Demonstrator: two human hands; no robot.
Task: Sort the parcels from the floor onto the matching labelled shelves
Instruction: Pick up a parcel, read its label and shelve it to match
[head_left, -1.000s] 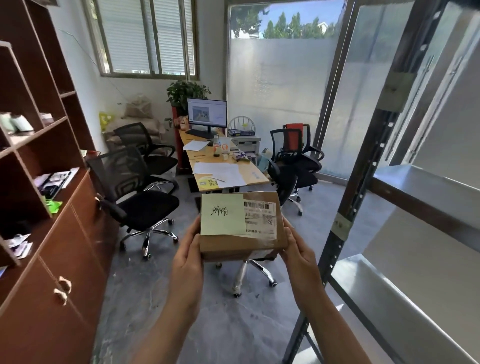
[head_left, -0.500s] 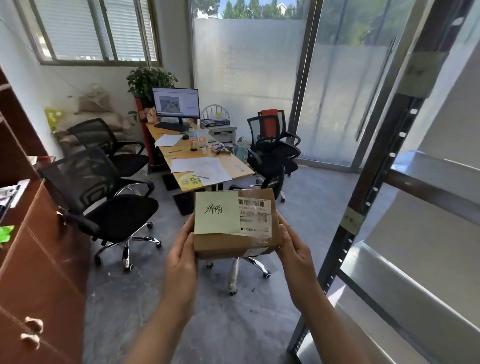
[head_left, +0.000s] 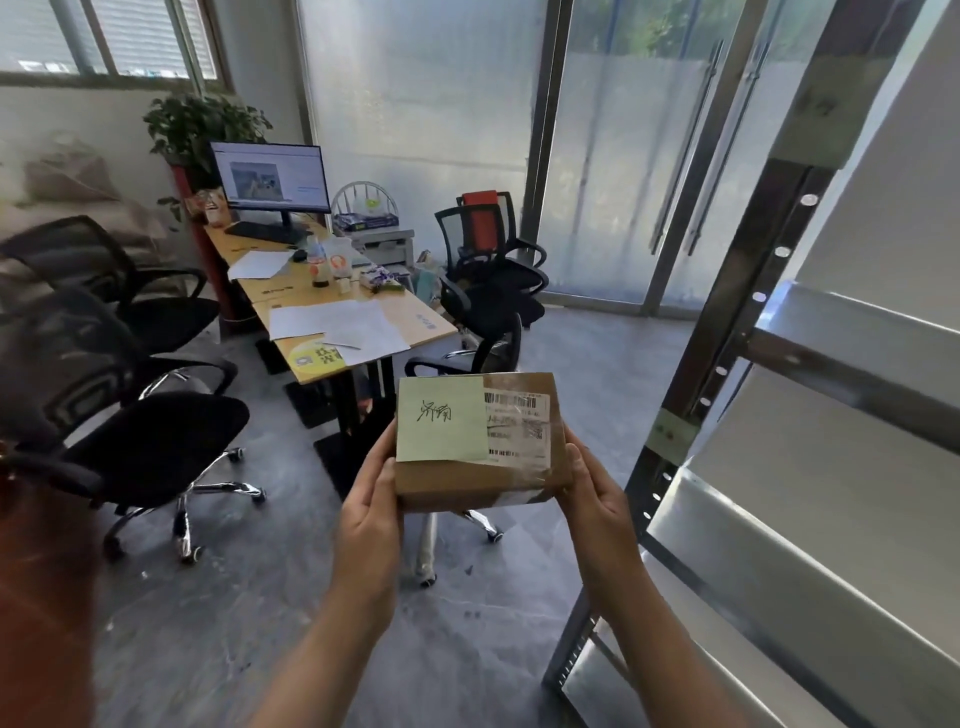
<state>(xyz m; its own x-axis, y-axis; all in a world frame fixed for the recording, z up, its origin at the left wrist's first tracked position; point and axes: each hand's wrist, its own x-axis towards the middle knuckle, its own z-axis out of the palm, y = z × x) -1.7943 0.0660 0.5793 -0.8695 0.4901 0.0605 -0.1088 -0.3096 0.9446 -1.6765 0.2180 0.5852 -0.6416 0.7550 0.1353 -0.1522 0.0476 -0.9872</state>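
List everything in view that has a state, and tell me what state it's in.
parcel: held between both hands, closed
sticky note: stuck on top of parcel
left hand: grips parcel's left end
right hand: grips parcel's right end
monitor: switched on
glass door: closed

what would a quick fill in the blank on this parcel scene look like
The left hand and right hand grip a parcel made of ____.
The sticky note on its top is pale ____.
The printed label beside the note carries a ____.
The metal shelving stands on the person's ____ side.
Missing: cardboard; green; barcode; right.
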